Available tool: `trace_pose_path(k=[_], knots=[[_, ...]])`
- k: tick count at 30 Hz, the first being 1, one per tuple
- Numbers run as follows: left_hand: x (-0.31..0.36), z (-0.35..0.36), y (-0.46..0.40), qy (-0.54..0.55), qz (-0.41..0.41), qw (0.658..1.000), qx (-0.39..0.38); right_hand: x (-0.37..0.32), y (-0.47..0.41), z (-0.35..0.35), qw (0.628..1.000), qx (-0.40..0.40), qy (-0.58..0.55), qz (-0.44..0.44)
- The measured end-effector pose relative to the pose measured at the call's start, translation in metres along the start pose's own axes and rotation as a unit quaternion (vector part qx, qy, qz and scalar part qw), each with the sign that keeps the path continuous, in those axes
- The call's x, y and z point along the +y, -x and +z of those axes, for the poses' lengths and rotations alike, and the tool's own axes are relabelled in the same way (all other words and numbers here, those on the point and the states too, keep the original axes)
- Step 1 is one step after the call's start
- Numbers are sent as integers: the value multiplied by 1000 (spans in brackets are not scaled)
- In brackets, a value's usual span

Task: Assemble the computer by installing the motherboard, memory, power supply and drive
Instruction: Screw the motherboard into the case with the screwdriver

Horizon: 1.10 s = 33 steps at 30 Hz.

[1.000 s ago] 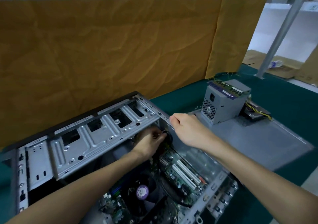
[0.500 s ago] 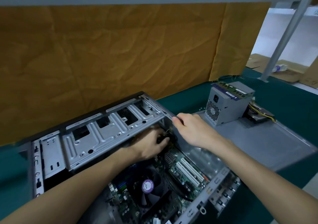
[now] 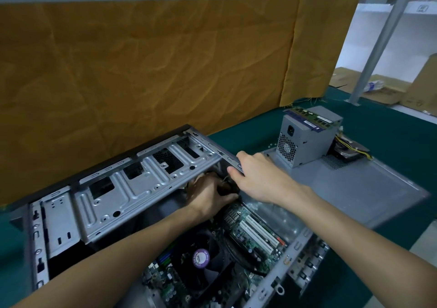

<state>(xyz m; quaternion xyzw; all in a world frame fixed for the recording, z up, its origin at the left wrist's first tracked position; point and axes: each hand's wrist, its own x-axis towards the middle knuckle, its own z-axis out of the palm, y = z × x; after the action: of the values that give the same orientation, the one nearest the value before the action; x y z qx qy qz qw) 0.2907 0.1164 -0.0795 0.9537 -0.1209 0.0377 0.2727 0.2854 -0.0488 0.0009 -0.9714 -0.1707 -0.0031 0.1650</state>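
Open grey steel computer case (image 3: 59,213) lay on its side on the green-covered table (image 3: 390,137), left edge and bottom corners cut off by the frame. Perforated grey metal drive cage (image 3: 132,189) spanned the case's upper opening, shadowing the cavity beneath. Green motherboard (image 3: 250,236) sat inside the case on its floor, partly masked by both forearms, its lower portion running out of view. Black round cooler fan with a purple hub sticker (image 3: 201,258) sat on the board, sticker text unreadable.

Left hand (image 3: 208,194) reached in under the cage edge, back of the hand upward, fingers curled around dark cabling (image 3: 227,187) near the cage's right end; fingertips hidden, so exact grip hard to make out, though apparently closed on the cable. Right hand (image 3: 257,177) lay just to the right, palm down, fingers hooked over the case's top rail, thumb side toward the left hand, gripping the rail edge.

Further right, flat grey metal side panel (image 3: 354,189) lay on the table. Boxy grey power supply (image 3: 305,137) stood on it, well apart from the case, with a green memory stick (image 3: 312,118) lying along its top. Behind it, mostly hidden, a dark drive (image 3: 350,151) with yellow wires (image 3: 343,139) across it.
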Motion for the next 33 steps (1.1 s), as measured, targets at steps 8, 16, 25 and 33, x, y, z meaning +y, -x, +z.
trace_pose_path(k=[8, 16, 25, 33], knots=[[3, 7, -11, -11, -79, 996, -37, -1, 0, 1, 1000, 4, 11, 3], [-2, 6, -21, 18, -128, 990, -60, -2, 3, 0, 1000, 15, 12, -4], [6, 9, -24, 1, -145, 987, -67, -3, 0, 4, 1000, 17, 20, -16], [3, 0, -28, 37, -109, 987, -110, -2, 0, 1, 1000, 18, -5, -7]])
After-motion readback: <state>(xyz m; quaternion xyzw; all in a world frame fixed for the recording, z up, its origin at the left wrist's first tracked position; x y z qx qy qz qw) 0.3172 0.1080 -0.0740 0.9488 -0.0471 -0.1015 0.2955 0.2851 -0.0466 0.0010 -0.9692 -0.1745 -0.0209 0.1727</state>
